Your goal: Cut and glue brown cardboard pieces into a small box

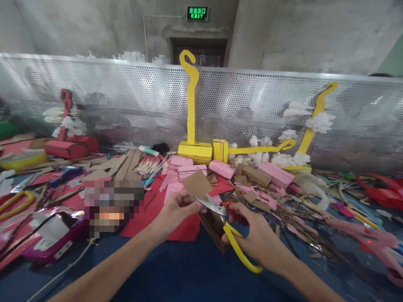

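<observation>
My left hand (181,207) pinches a small flat piece of brown cardboard (197,186) by its lower edge, with thumb and fingertips together. Yellow-handled scissors (233,243) are in my right hand (256,235), their blades parted and pointing left. The blade tip lies close to my left fingertips, at the near side of the cardboard. Something red (237,212) shows by the fingers of my right hand; its kind cannot be made out. Under the hands lie a longer brown cardboard strip (214,228) and a red sheet (151,218). Behind them sit small pink paper-covered boxes (192,171).
Yellow cardboard shapes with hooked necks (191,113) stand against a perforated metal panel (141,92). Cardboard scraps (292,214) litter the right side. A pink glue gun (368,235) lies far right, another pair of yellow-handled scissors (19,201) far left. A cable (66,268) crosses front left.
</observation>
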The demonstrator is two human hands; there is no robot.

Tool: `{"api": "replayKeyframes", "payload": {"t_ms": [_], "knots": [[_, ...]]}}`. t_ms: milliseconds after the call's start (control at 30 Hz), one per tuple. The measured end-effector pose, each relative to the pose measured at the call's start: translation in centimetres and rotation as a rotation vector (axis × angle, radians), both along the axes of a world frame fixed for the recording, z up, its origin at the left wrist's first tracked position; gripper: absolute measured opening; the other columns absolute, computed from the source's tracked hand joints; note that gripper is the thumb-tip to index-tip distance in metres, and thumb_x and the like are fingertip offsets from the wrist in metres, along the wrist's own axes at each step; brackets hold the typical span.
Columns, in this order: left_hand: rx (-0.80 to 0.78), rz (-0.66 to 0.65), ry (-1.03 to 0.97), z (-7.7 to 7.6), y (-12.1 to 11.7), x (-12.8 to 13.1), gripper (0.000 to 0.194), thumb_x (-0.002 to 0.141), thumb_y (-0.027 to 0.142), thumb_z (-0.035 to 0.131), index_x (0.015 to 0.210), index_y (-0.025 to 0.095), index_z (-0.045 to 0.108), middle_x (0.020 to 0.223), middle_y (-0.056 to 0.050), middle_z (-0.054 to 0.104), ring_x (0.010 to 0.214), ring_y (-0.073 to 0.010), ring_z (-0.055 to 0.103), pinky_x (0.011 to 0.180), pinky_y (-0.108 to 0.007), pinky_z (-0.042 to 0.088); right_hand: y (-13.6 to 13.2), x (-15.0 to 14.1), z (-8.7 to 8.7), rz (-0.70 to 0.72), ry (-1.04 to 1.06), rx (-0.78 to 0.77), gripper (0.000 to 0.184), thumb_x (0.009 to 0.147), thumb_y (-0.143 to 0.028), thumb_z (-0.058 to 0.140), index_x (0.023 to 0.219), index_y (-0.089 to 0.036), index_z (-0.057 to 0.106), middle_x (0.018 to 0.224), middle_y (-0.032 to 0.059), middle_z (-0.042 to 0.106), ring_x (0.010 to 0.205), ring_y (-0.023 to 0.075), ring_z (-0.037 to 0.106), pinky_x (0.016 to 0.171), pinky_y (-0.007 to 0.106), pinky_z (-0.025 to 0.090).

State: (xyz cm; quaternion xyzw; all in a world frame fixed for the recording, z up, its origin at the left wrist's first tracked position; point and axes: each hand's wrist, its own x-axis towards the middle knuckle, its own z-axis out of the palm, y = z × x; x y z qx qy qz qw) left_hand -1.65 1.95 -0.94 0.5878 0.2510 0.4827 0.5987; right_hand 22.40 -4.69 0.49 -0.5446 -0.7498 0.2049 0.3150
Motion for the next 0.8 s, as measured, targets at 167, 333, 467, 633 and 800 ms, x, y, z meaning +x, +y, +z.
{"api": "replayKeyframes", "payload": {"t_ms": [167,333,467,633,800], "knots": [[-0.011,-0.003,-0.011,0.05,-0.27,0.24,0.029,0.078,0.035,0.083,0.097,0.014,0.077,0.085,-0.009,0.077,0.077,-0.0187,0.07,0.077,-0.029,0.055,-0.07,-0.04,0.3,0.007,-0.042,0.036,0.041,0.077,-0.042,0.076,0.112,-0.023,0.065,0.081,-0.0007,0.066,0.071,0.0189,0.058,0.065,0.029,0.044],[-0.011,-0.013,-0.048,-0.22,-0.24,0.41,0.023,0.08,0.033,0.082,0.095,0.016,0.077,0.086,-0.008,0.078,0.076,-0.0163,0.07,0.077,-0.027,0.055,-0.22,0.2,0.74,-0.01,-0.123,0.049,0.036,0.076,-0.043,0.077,0.106,-0.023,0.068,0.074,-0.0029,0.062,0.066,0.0167,0.05,0.059,0.027,0.039],[0.005,-0.025,-0.059,-0.49,-0.24,0.37,0.02,0.082,0.031,0.08,0.096,0.017,0.077,0.089,-0.007,0.078,0.08,-0.0161,0.071,0.08,-0.026,0.055,-0.35,0.25,0.81,-0.027,-0.124,0.078,0.037,0.075,-0.041,0.077,0.107,-0.023,0.069,0.075,-0.0027,0.065,0.066,0.0171,0.052,0.059,0.027,0.04],[0.009,-0.02,-0.087,-0.81,-0.3,0.42,0.019,0.084,0.029,0.078,0.1,0.018,0.076,0.09,-0.007,0.078,0.08,-0.0164,0.07,0.082,-0.028,0.055,-0.38,0.0,0.61,-0.007,-0.085,0.075,0.028,0.076,-0.039,0.077,0.097,-0.023,0.069,0.071,-0.0026,0.064,0.063,0.0163,0.053,0.058,0.027,0.04],[-0.005,-0.012,-0.112,-0.83,-0.41,0.59,0.022,0.082,0.031,0.08,0.099,0.017,0.076,0.088,-0.006,0.076,0.079,-0.016,0.069,0.08,-0.027,0.054,-0.2,-0.17,-0.08,0.002,-0.052,0.061,0.034,0.075,-0.038,0.079,0.103,-0.022,0.067,0.078,-0.0015,0.069,0.067,0.017,0.058,0.062,0.027,0.045]]}}
